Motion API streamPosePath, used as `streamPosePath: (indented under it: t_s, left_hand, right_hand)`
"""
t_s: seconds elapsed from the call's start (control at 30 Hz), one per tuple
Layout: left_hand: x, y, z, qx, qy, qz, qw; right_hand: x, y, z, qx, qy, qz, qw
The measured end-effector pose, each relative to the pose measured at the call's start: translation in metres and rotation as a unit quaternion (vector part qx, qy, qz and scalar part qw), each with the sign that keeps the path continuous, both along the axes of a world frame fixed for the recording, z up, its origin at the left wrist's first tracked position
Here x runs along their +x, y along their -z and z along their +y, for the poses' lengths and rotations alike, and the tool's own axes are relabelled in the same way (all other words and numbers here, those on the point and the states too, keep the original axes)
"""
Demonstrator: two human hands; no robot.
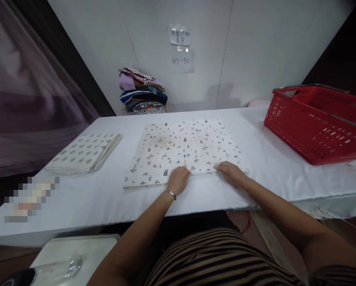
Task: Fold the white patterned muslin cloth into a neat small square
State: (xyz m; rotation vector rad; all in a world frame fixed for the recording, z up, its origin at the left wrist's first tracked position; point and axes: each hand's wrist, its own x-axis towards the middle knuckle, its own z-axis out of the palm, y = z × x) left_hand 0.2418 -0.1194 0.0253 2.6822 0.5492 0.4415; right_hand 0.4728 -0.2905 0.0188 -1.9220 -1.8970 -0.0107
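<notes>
A white patterned cloth [184, 149] lies spread flat in the middle of the white table [270, 167]. My left hand [178, 179], with a bracelet at the wrist, rests on the cloth's near edge, its fingers curled down onto the fabric. My right hand [231, 171] lies just to its right on the same edge, fingers bent and pinching the hem. Both hands sit close together at the middle of that edge.
A folded cloth [85, 153] of a similar print lies at the table's left. A red plastic basket [318, 123] stands at the right. A stack of folded clothes [142, 91] sits against the back wall. A clear bottle [55, 270] lies on a low surface below left.
</notes>
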Motion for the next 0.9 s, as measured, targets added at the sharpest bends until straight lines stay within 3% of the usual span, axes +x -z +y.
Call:
streamPosePath:
  t_s: [0.3,0.67,0.9]
  left_hand:
    - [0.005,0.004,-0.007,0.071,-0.040,0.055,0.995]
    - [0.005,0.000,-0.013,0.151,0.007,0.093,0.984]
    - [0.029,-0.002,-0.024,0.162,0.061,0.094,0.980]
  right_hand:
    - [-0.003,-0.003,0.003,-0.022,0.018,0.040,0.999]
    - [-0.003,-0.001,0.005,-0.059,0.044,0.066,0.995]
    - [-0.003,-0.005,0.007,-0.073,0.052,0.080,0.993]
